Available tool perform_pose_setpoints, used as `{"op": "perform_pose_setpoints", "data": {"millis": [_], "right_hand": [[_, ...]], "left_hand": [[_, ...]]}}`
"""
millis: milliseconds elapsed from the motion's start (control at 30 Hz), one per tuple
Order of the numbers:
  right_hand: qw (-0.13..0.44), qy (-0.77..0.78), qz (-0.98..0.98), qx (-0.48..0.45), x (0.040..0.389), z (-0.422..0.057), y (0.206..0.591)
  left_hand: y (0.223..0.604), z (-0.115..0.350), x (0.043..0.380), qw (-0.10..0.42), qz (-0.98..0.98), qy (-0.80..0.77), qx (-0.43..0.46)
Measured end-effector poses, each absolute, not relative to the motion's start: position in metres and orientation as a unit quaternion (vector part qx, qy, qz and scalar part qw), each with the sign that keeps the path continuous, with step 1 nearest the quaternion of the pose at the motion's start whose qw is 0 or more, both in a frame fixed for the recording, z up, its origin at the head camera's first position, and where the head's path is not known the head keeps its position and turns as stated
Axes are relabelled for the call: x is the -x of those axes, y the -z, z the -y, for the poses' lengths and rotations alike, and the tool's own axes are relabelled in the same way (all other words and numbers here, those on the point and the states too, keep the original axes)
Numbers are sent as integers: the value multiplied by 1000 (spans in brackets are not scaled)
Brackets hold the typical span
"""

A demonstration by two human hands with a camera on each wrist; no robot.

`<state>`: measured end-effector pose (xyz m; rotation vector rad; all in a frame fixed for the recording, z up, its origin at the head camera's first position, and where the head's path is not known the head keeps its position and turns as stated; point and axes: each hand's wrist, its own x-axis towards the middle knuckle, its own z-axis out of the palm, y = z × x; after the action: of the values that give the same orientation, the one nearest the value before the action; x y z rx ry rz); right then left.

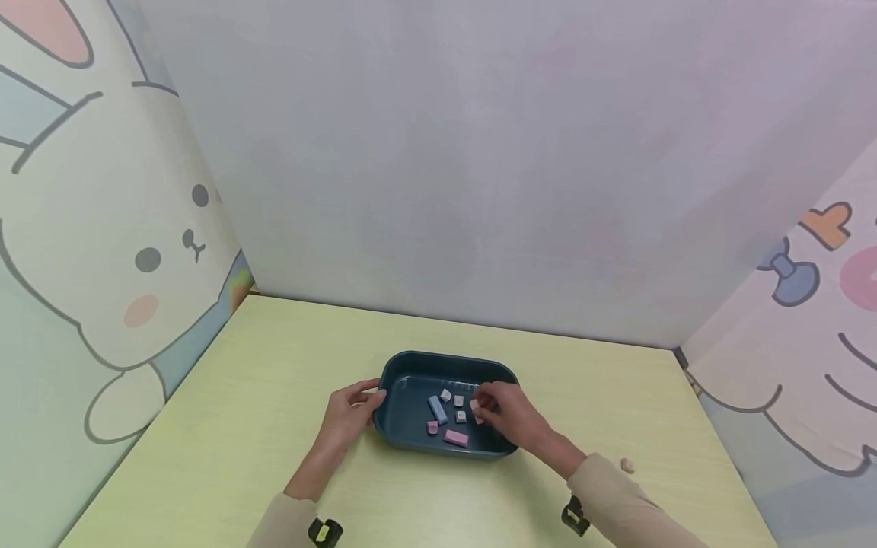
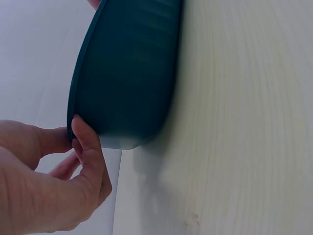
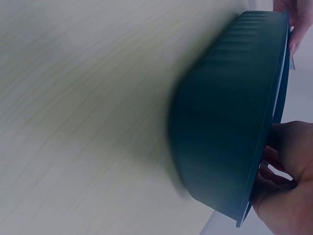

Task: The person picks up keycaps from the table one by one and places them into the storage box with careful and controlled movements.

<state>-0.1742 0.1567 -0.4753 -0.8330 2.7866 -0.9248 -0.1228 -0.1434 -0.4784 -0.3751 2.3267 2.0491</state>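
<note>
A dark teal tray [image 1: 404, 415] sits on the table with small blocks scattered inside. My left hand [image 1: 346, 417] pinches its left rim between thumb and fingers, as the left wrist view also shows on the tray wall [image 2: 127, 73]. Reaching over the right side, my right hand [image 1: 510, 415] holds a small pale block [image 1: 476, 411] by the fingertips. Near it lie white cubes [image 1: 460, 417], a blue oblong block [image 1: 437, 409], a pink oblong block [image 1: 456, 438] and a small pink cube [image 1: 432, 428]. In the right wrist view, the tray wall [image 3: 220, 122] hides the fingertips.
One pale wooden block [image 1: 627, 465] lies on the light yellow table [image 1: 274, 396], beyond the right forearm. A plain pale backdrop [image 1: 438, 190] rises behind the table. Cartoon-printed panels [image 1: 137, 205] stand at both sides.
</note>
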Motion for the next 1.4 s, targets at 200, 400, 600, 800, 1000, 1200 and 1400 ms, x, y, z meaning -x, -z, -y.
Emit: {"op": "perform_pose_setpoints", "data": {"millis": [200, 400, 600, 800, 1000, 1200, 1400], "right_hand": [[47, 290, -913, 281, 173, -151, 473], [55, 280, -918, 275, 173, -147, 473], [62, 270, -920, 276, 172, -144, 476], [59, 259, -921, 285, 171, -143, 476], [66, 256, -919, 291, 171, -143, 474], [57, 243, -924, 291, 169, -142, 471], [42, 245, -927, 282, 167, -143, 465]], "left_hand": [[477, 142, 122, 9, -744, -657, 123], [478, 142, 123, 6, -744, -658, 119], [476, 141, 122, 8, -746, -654, 128], [478, 140, 123, 10, -746, -653, 129], [478, 141, 123, 10, -748, -651, 127], [477, 140, 123, 9, -747, -652, 129], [476, 141, 122, 8, -748, -652, 128]]}}
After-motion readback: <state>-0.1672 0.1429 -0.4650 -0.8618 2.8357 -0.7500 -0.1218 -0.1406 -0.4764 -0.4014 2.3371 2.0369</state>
